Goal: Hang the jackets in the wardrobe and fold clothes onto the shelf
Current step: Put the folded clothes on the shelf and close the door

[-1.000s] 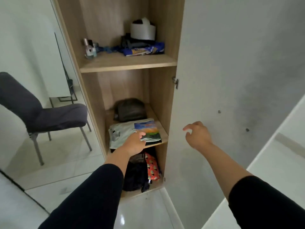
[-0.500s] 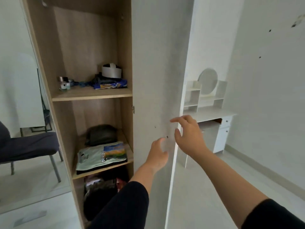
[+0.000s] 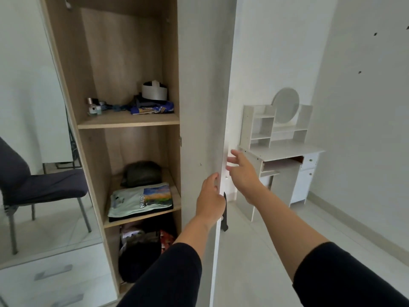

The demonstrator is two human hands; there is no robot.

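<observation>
The wooden wardrobe stands open, and its grey door (image 3: 203,85) is seen almost edge-on. My left hand (image 3: 210,198) grips the door's free edge, thumb on the inner face, just above a black handle (image 3: 224,212). Beside the door's outer face, my right hand (image 3: 242,171) holds nothing and its fingers are spread. A folded pale T-shirt with a colourful print (image 3: 141,199) lies on the middle shelf (image 3: 141,220), on top of a dark garment. Behind it sits a dark bundled garment (image 3: 141,173). Crumpled clothes (image 3: 141,247) fill the bottom compartment.
The upper shelf (image 3: 128,124) carries a white roll (image 3: 154,90), a small bottle (image 3: 94,107) and a blue packet (image 3: 152,109). A dark chair (image 3: 33,187) stands at the left. A white dressing table with a round mirror (image 3: 285,151) stands right of the door.
My left hand left the folded T-shirt on the shelf and moved to the door's edge. My right hand reached past the edge to the outer side. The view swung up and to the right.
</observation>
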